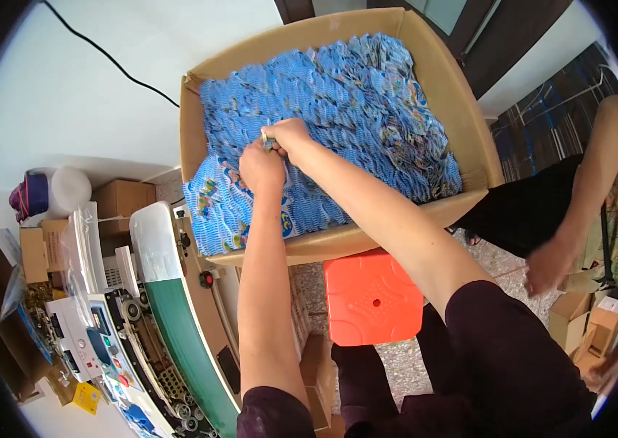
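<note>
A large open cardboard carton point(449, 77) holds a deep layer of wavy-edged blue printed packets point(323, 80), joined in long folded strips as far as I can tell. Over its near left part my two hands meet. My left hand point(261, 168) is closed, thumb side up, just above a flatter blue printed piece point(214, 208) with coloured pictures. Touching it from the right, my right hand point(290, 139) is closed in a pinch. Something small and pale shows between the fingers, too little of it to name.
Below the carton stands a red plastic stool point(352, 314). At left is a machine with a green conveyor belt point(177, 321) and a control panel point(108, 343). Another person's hand point(551, 264) hangs at the right, near small cardboard boxes point(570, 314). A black cable point(108, 55) runs down the wall.
</note>
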Demonstrator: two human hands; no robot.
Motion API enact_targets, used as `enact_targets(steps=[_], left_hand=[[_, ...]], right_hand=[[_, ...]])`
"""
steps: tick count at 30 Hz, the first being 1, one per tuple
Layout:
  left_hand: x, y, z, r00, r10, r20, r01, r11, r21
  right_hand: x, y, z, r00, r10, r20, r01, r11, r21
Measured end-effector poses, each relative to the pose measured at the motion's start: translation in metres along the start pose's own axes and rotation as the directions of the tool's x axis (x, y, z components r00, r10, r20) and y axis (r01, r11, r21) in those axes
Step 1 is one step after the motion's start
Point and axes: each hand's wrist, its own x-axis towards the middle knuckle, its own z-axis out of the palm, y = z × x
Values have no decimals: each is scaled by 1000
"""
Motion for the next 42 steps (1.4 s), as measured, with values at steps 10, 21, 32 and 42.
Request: enact_targets(steps=[10, 21, 32, 42], left_hand=[[-36, 32, -50, 998, -32, -56, 18, 972, -235], [-40, 28, -64, 956, -91, -277, -85, 821, -565], [-90, 16, -71, 949, -314, -5, 236, 724, -648], [-114, 28, -83, 967, -109, -232, 5, 913, -408]], right_hand=[[-88, -60, -17, 820, -440, 365, 542, 802, -251], [-129, -98, 2, 483, -583, 653, 874, 279, -398], [-108, -80, -30, 775, -201, 599, 467, 822, -327], [-89, -38, -40, 729, 119, 674, 631, 263, -730]])
